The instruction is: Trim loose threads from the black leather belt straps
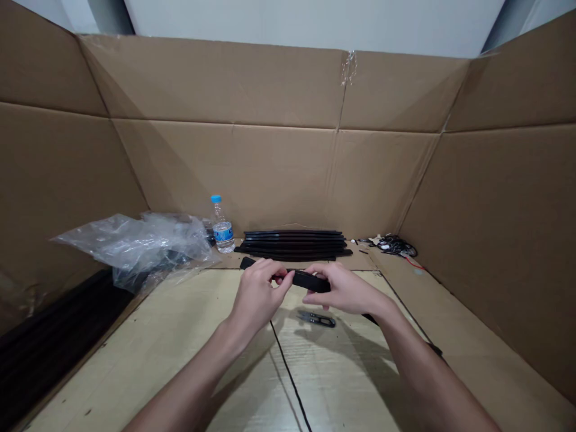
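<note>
Both of my hands hold one long black strip (306,279) level above the table, near its middle. My left hand (258,294) is closed around the strip's left part, thumb and fingers pinching it. My right hand (344,291) grips the right part, fingers curled over it. A thin black wire (288,372) runs from under my left hand down toward the front edge. Small black thread snips (317,318) lie on the table just below my hands.
A stack of similar black strips (294,245) lies against the back cardboard wall (279,168). A water bottle (222,225) stands left of it beside crumpled clear plastic (139,243). More black strips (49,336) lie at the left; a tangle of wires (396,245) sits at back right.
</note>
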`<action>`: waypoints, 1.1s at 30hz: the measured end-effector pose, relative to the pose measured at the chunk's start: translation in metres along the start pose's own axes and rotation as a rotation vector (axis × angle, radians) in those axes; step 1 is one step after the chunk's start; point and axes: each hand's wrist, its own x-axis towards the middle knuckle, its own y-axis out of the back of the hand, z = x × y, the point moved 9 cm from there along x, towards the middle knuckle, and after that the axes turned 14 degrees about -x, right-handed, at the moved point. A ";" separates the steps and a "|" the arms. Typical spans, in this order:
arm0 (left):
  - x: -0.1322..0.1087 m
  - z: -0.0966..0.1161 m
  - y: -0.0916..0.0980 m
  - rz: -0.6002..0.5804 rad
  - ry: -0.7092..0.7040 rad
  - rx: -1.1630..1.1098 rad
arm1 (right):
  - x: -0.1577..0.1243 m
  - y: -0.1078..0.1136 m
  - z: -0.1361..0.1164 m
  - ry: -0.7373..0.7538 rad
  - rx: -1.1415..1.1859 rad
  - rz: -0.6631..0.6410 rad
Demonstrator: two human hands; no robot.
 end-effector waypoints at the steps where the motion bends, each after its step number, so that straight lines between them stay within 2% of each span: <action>1: 0.000 -0.001 -0.001 -0.010 0.008 0.000 | 0.000 0.000 0.000 -0.007 0.001 0.003; 12: 0.001 -0.010 -0.008 -0.179 0.154 -0.019 | 0.001 0.000 0.004 -0.035 0.008 0.004; 18: 0.002 -0.011 -0.003 -0.147 0.205 -0.087 | 0.001 0.000 0.003 -0.034 0.011 0.000; 22: 0.002 -0.010 0.000 -0.116 0.191 -0.124 | 0.000 0.000 0.002 -0.033 0.016 0.000; 33: 0.004 -0.007 0.000 -0.123 0.160 -0.155 | 0.001 -0.001 0.002 -0.017 0.012 -0.003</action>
